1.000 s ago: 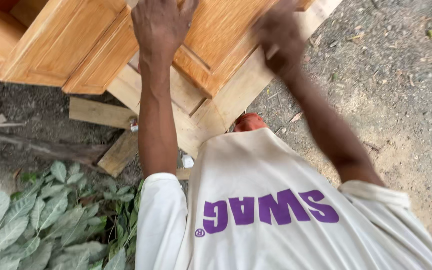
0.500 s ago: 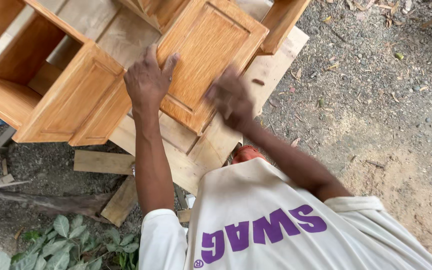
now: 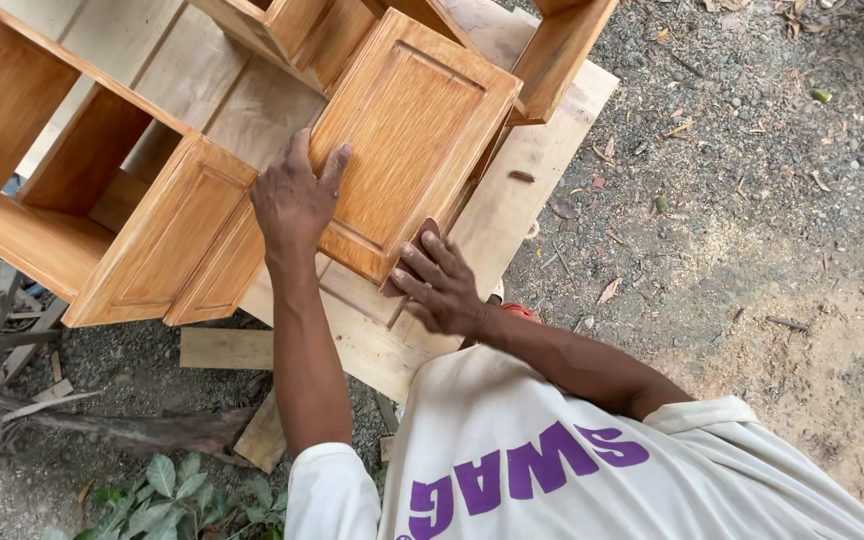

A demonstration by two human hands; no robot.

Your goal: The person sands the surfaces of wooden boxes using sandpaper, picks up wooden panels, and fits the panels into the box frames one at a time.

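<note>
Left hand (image 3: 294,197) lies flat, fingers spread, on the lower left edge of a varnished, grained cabinet door (image 3: 414,135) with raised rectangular panel, long axis tilted up-right. Right hand (image 3: 439,282), fingers extended, presses a reddish sanding piece (image 3: 422,236) against its lower corner

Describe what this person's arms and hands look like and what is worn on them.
Both arms are bare from the short sleeves of a white T-shirt with purple lettering down to the fingers. The left hand and right hand carry no gloves, rings or watch.
</note>
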